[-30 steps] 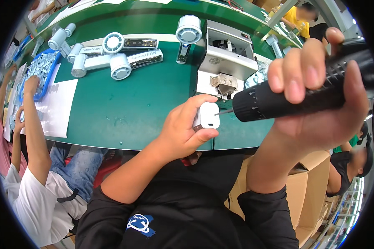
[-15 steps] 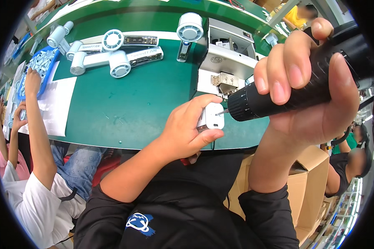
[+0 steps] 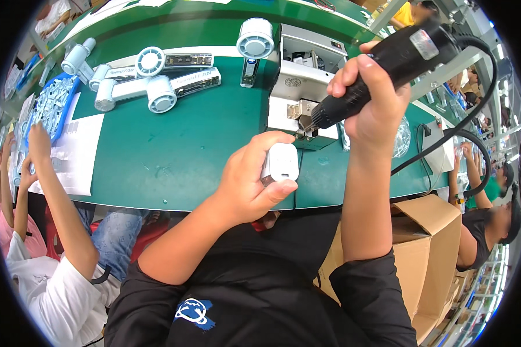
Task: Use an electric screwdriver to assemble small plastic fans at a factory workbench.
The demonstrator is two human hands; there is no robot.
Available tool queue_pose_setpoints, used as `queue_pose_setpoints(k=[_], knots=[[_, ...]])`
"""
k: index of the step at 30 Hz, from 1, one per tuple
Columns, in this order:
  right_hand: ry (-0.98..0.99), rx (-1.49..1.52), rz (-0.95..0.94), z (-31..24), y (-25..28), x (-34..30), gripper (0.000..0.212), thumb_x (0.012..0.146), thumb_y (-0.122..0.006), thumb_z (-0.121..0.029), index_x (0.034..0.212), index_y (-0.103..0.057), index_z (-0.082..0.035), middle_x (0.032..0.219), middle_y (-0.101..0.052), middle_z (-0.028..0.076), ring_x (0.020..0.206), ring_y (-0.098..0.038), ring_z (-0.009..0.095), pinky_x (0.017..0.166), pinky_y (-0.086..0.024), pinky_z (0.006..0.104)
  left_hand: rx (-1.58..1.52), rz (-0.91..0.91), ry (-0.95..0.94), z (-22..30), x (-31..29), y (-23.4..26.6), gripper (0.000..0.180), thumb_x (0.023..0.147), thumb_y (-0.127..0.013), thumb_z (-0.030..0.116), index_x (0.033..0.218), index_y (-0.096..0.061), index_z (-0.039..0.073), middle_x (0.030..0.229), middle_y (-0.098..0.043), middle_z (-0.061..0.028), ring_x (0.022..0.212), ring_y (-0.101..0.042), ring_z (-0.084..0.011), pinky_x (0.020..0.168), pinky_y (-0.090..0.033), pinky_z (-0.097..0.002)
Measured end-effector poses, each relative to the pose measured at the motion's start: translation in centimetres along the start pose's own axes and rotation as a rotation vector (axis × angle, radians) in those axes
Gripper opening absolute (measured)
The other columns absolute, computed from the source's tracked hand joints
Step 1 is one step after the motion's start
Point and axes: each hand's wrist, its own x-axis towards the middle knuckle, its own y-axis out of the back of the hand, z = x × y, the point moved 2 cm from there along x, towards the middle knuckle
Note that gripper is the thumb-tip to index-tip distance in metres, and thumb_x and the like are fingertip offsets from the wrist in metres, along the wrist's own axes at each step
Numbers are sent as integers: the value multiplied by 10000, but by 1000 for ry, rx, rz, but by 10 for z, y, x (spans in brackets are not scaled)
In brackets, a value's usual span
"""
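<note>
A: What's at nine o'clock?

B: A co-worker's arm (image 3: 52,196) over white paper (image 3: 78,153) on the green tabletop (image 3: 185,144); white handheld fans (image 3: 156,87) lie toward eleven.

A: And centre?

B: The left hand (image 3: 249,185) has its grip closed around a small white casing (image 3: 282,163).

A: At one o'clock?

B: The right hand (image 3: 373,101) clasps a black electric screwdriver (image 3: 388,63), tip near the grey fixture (image 3: 304,87).
</note>
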Motion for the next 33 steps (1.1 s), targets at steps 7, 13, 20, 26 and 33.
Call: queue_pose_setpoints(k=[7,13,20,26,33], knots=[[-106,-26,-58,4,4,-6,254,806,-587,-78,1027,-493,5,635,-526,109,507,-529,207,523,-474,360,-22,24,-36,0,-1,2,565,814,-672,415,1189,-486,37,852,-589,-95,716,-586,-214,645,-472,-298],[32,9,4,-7,7,1,256,830,-557,-106,1054,-494,3,638,-518,99,521,-521,204,532,-469,363,-9,2,-49,-1,1,1,570,816,-674,405,1203,-473,39,844,-584,-85,703,-576,-202,634,-468,-295],[-41,-10,-20,5,2,-1,254,815,-586,-106,1026,-490,-3,631,-512,108,510,-525,203,527,-470,362,-75,8,-4,-1,-2,3,565,820,-670,406,1207,-473,45,843,-584,-82,702,-576,-198,633,-468,-293],[-194,33,-80,-3,-7,-16,322,813,-561,-114,1089,-458,14,631,-505,94,490,-522,198,512,-467,365,-31,30,-17,0,-3,7,573,810,-679,421,1198,-482,47,857,-593,-90,725,-592,-219,654,-477,-306],[37,283,-344,-82,-14,-7,423,884,-468,-249,1209,-458,22,734,-494,63,584,-487,169,606,-411,350,23,-6,-23,5,1,0,552,804,-672,444,1148,-509,44,887,-600,-122,764,-602,-281,684,-481,-335]])
